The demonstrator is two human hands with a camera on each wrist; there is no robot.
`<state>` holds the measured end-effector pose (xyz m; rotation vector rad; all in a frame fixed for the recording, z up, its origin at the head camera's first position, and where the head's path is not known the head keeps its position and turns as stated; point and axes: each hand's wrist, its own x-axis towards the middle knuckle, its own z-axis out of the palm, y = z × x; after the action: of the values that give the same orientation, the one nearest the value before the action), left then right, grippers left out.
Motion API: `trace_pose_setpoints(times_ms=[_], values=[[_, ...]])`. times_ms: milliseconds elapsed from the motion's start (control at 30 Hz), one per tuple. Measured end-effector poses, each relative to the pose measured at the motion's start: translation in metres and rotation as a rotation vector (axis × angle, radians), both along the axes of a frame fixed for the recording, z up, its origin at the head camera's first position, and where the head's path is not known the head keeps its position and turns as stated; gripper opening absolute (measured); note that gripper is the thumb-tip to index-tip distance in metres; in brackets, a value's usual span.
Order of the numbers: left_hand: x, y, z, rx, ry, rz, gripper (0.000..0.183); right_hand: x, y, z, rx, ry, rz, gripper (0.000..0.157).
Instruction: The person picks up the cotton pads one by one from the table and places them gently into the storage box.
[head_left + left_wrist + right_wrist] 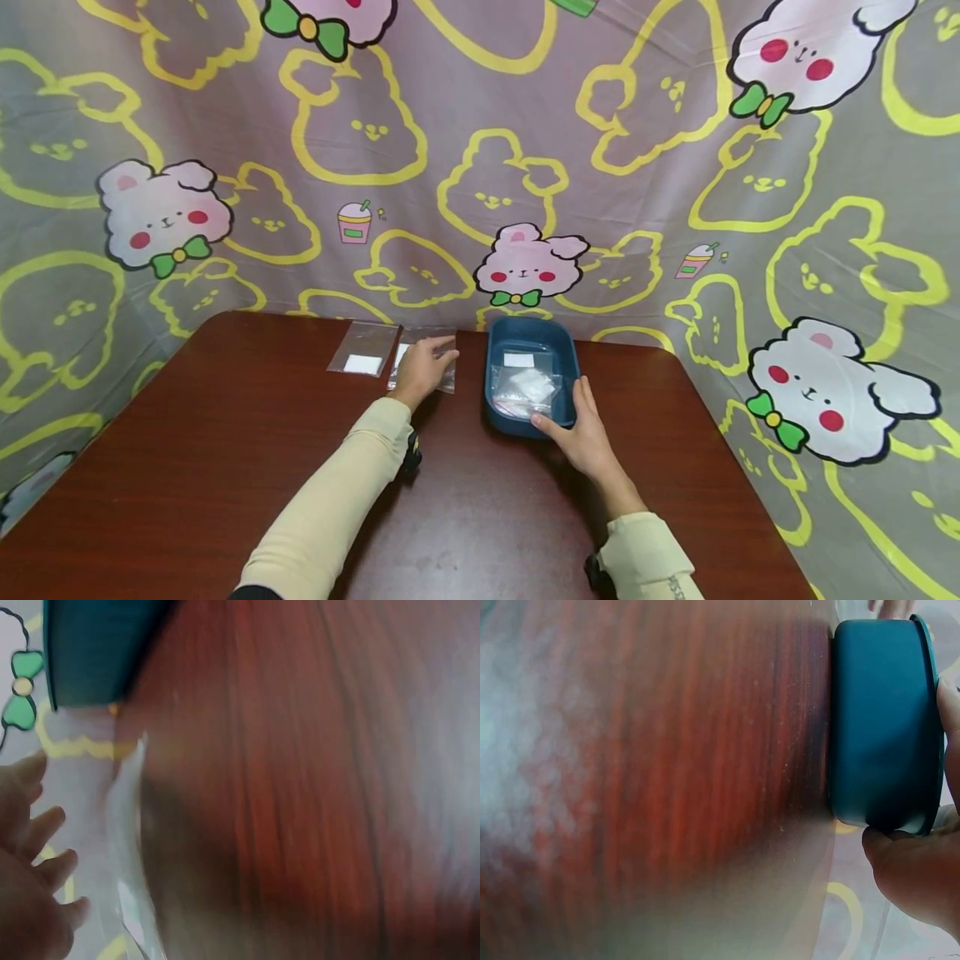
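Observation:
My left hand (424, 365) is over a clear plastic bag (447, 383) with a white piece inside, at the back of the table. In the left wrist view its fingers (51, 825) are spread, and the bag's edge (133, 862) shows beside them. Left of it lies a similar clear bag (372, 337) with a white rectangle in its lower part. My right hand (588, 437) grips a dark blue plastic box (572, 354) at its near right corner, thumb at the near rim and fingers along the right side. Inside the box lie clear bags (517, 383) with white contents.
The brown wooden table (247, 450) ends at the back against a hanging cloth (420, 208) printed with cartoon rabbits. The cloth also runs along both sides. The box stands near the table's back edge, right of the two bags.

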<state>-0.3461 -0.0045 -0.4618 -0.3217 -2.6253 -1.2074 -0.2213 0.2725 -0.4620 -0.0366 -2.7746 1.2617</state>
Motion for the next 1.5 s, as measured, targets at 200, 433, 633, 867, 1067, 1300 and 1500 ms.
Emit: trace_pose_setpoints(times_ms=[200,433,633,867,1067,1300,1500], values=[[-0.009,-0.015,-0.011,-0.216,-0.068,-0.059,0.05,0.001,0.0,0.001,0.002,-0.001,0.002,0.112],[-0.016,-0.025,-0.022,-0.379,-0.149,-0.097,0.055,0.002,-0.002,0.002,-0.01,0.013,0.005,0.111],[-0.016,-0.029,-0.023,-0.417,-0.165,-0.112,0.054,0.002,-0.002,0.001,-0.002,0.01,0.002,0.111],[-0.016,-0.028,-0.023,-0.411,-0.15,-0.109,0.05,0.002,-0.002,0.003,-0.005,0.006,-0.001,0.111],[-0.015,-0.028,-0.025,-0.359,-0.15,-0.053,0.04,0.002,-0.001,0.002,-0.004,-0.001,0.002,0.111],[-0.015,-0.027,-0.025,-0.287,-0.076,0.03,0.024,0.001,0.0,0.001,-0.006,0.005,0.0,0.111],[-0.015,-0.027,-0.024,-0.288,-0.063,0.053,0.02,0.0,0.0,-0.001,-0.003,0.016,0.0,0.111]])
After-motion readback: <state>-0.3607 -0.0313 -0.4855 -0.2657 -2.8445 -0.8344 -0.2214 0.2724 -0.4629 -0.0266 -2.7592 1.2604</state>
